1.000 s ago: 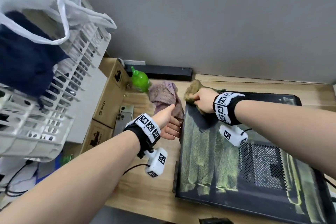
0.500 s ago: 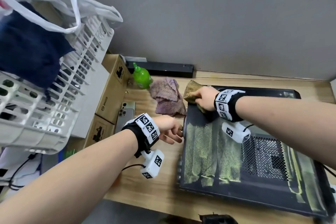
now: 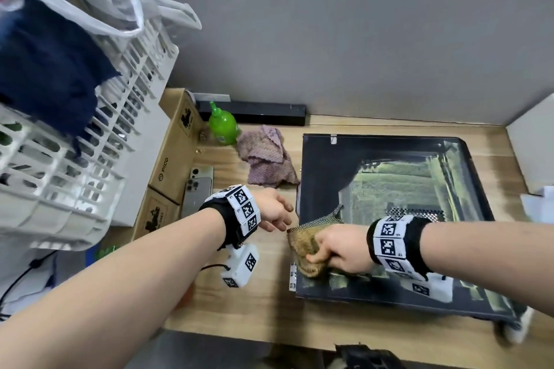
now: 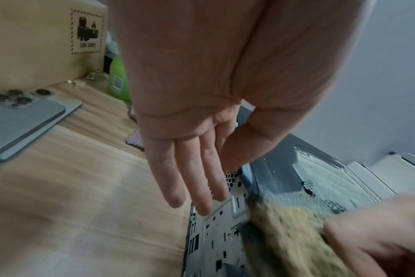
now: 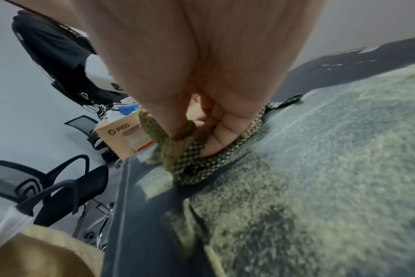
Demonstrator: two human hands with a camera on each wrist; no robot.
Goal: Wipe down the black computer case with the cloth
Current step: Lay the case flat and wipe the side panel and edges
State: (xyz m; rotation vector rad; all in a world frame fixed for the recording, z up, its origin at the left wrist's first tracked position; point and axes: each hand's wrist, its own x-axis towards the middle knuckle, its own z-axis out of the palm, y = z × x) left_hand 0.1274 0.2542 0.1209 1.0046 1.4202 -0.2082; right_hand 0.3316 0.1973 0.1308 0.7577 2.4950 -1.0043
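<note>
The black computer case (image 3: 323, 168) lies flat on the wooden desk, its top panel streaked with pale dusty smears (image 5: 332, 168). My right hand (image 3: 338, 249) grips a bunched tan cloth (image 3: 302, 246) (image 5: 190, 151) and presses it onto the case's near left corner. My left hand (image 3: 275, 213) hovers just left of the case's left side (image 4: 216, 234), fingers (image 4: 190, 180) straight and holding nothing. In the left wrist view the cloth (image 4: 289, 230) is blurred beside that metal side panel.
A purple cloth (image 3: 266, 162) and a green spray bottle (image 3: 222, 128) lie behind the left hand. A phone (image 3: 198, 192) rests by cardboard boxes (image 3: 171, 159) at left. A white basket (image 3: 75, 159) with dark fabric overhangs the left. A black bar (image 3: 257, 112) lies along the wall.
My right hand has dragged the cloth from the case's far left corner down to its near left corner. The left hand has stayed beside the case's left side, with its fingers straighter.
</note>
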